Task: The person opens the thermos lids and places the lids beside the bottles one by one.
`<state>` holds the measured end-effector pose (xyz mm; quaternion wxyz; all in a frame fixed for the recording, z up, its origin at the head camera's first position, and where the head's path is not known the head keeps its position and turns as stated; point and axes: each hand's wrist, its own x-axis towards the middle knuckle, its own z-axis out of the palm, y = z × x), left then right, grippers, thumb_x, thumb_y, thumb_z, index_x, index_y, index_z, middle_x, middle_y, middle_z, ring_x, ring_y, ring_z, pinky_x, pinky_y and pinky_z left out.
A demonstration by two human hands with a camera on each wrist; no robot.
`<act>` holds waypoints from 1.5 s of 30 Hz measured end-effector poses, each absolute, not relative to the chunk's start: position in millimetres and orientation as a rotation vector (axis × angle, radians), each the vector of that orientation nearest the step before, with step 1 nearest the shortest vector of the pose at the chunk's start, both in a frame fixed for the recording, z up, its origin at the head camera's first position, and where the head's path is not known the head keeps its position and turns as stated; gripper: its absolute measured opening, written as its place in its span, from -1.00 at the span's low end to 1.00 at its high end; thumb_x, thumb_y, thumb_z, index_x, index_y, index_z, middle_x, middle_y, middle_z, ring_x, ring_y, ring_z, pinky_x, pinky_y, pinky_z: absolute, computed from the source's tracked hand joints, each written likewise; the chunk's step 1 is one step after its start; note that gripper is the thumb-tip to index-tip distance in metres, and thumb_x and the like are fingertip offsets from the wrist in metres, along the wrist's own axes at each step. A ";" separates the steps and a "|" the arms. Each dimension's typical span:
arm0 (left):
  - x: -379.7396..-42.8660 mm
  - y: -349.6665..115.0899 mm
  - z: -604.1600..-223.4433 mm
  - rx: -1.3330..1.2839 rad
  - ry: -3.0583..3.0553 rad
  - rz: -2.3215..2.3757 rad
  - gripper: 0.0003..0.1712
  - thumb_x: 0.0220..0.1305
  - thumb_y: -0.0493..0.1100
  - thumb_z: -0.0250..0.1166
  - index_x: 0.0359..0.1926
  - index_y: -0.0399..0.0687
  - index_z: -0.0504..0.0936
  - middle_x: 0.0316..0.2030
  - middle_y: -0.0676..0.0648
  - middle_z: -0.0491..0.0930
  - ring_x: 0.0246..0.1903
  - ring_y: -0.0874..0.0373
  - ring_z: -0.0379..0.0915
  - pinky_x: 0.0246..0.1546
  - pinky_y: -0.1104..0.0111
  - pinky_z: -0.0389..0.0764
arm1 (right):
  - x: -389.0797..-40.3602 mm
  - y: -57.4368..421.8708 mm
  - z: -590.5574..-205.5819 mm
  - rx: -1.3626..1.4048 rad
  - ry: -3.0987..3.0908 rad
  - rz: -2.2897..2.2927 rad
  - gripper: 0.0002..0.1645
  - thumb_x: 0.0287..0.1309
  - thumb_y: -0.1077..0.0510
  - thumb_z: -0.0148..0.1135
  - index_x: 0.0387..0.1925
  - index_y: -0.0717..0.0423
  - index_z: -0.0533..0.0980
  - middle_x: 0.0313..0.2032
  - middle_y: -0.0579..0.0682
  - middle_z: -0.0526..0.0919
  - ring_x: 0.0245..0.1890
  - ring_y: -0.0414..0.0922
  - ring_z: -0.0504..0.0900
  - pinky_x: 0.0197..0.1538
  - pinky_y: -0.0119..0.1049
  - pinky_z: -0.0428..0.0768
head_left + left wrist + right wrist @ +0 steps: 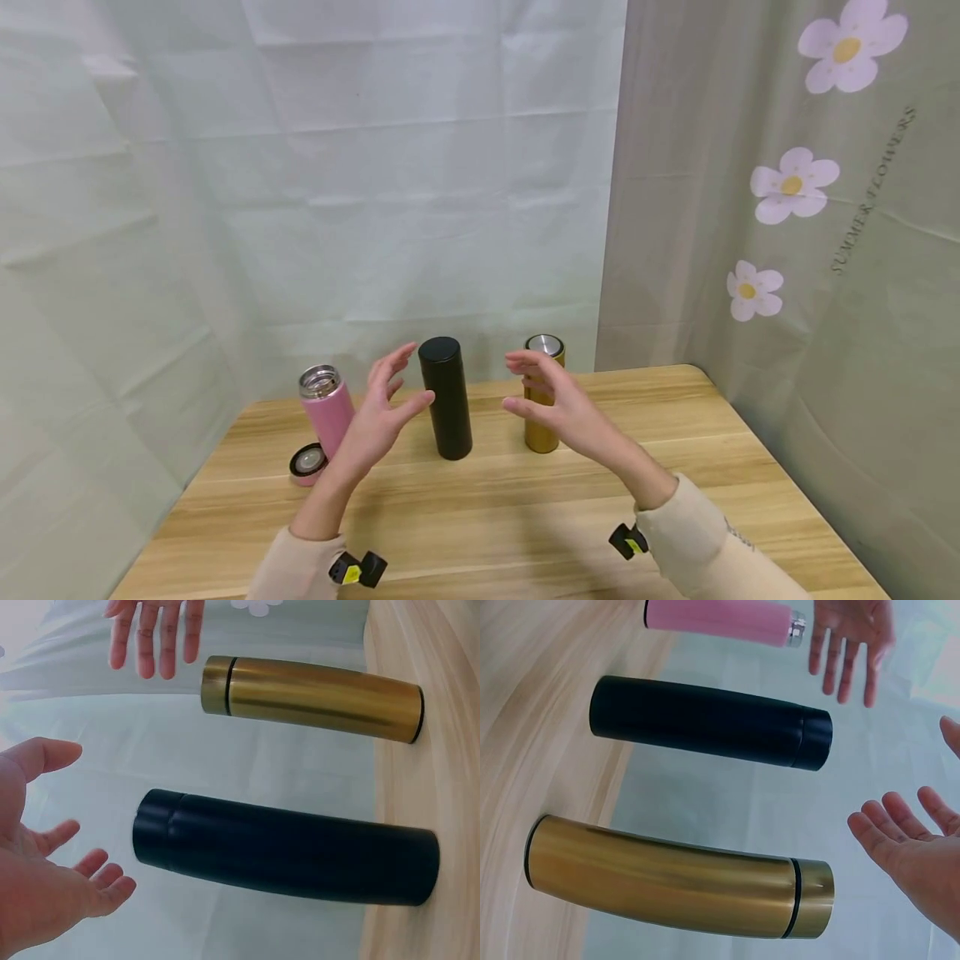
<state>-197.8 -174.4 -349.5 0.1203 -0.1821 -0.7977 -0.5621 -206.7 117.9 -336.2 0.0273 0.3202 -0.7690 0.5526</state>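
Bottles (450, 408), 3 (1 lid (308, 462) off), stand nr L hand (377, 423) & R hand (564, 406), fingers (171, 645) spread.

Three flasks (448, 408) abreast on a table (480, 517)

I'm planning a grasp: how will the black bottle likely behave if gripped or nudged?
The black bottle looks rigid, so its smooth side probably won't give when squeezed. Standing tall and narrow, it could tip if pushed near the top. Once down, its round body would likely roll.
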 end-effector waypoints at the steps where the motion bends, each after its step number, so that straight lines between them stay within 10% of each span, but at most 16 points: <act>1: -199.5 -173.5 -351.8 -0.508 -2.332 -1.641 -0.15 0.43 -0.15 0.37 0.60 -0.01 0.15 0.52 -0.21 0.03 0.55 -0.18 -0.08 0.54 -0.14 -0.02 | -206.7 118.1 -335.9 0.989 -2.374 1.701 -0.26 0.36 0.08 0.40 0.46 0.08 0.31 0.38 0.06 0.44 0.44 0.06 0.38 0.49 0.11 0.30; 14: -231.5 -168.5 -386.5 -0.340 -2.290 -1.805 0.11 0.34 -0.21 0.44 0.66 0.00 -0.11 0.56 -0.27 -0.04 0.57 -0.19 -0.11 0.56 -0.07 -0.06 | -208.6 115.3 -333.5 0.980 -2.397 1.575 -0.23 0.35 0.07 0.42 0.47 0.15 0.31 0.39 0.08 0.41 0.45 0.07 0.37 0.47 0.09 0.32; 45: -268.1 -165.3 -430.1 -0.269 -2.301 -1.942 0.03 0.24 -0.19 0.51 0.57 -0.21 0.11 0.49 -0.31 0.23 0.53 -0.19 0.05 0.54 -0.12 0.01 | -240.7 77.5 -338.1 0.964 -2.421 1.447 -0.20 0.35 0.02 0.42 0.49 0.11 0.31 0.44 0.06 0.37 0.47 0.04 0.31 0.49 0.11 0.27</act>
